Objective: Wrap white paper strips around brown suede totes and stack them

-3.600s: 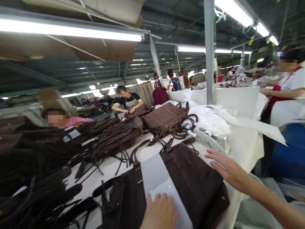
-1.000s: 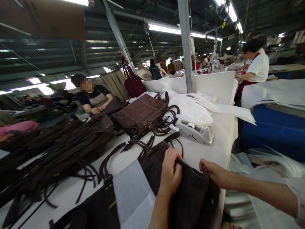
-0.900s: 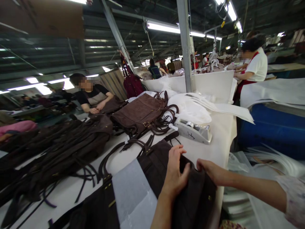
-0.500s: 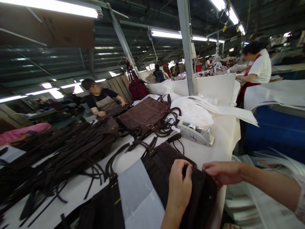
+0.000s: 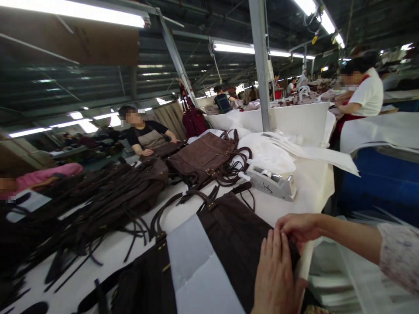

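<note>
A dark brown bag (image 5: 232, 235) lies on the white table in front of me, with a grey-white paper sheet (image 5: 199, 266) across its middle and looped handles on its far side. My left hand (image 5: 276, 272) rests on the bag's right end, its fingers stretched out side by side. Just beyond its fingertips, my right hand (image 5: 297, 227) has its fingers bent together at the bag's edge. Whatever the right fingers grip is hidden. Both hands are close together, almost touching.
A tape dispenser (image 5: 271, 182) stands beyond the bag, near white plastic (image 5: 271, 152). Another brown bag (image 5: 204, 155) and a dark bag pile (image 5: 131, 187) lie left. Across the table a person (image 5: 142, 131) handles a bag. White sheets (image 5: 340, 274) are stacked at lower right.
My left hand has moved right along the bag and changed from bent fingers to a flat hand. My right hand has shifted slightly left and up. The camera view has turned slightly.
</note>
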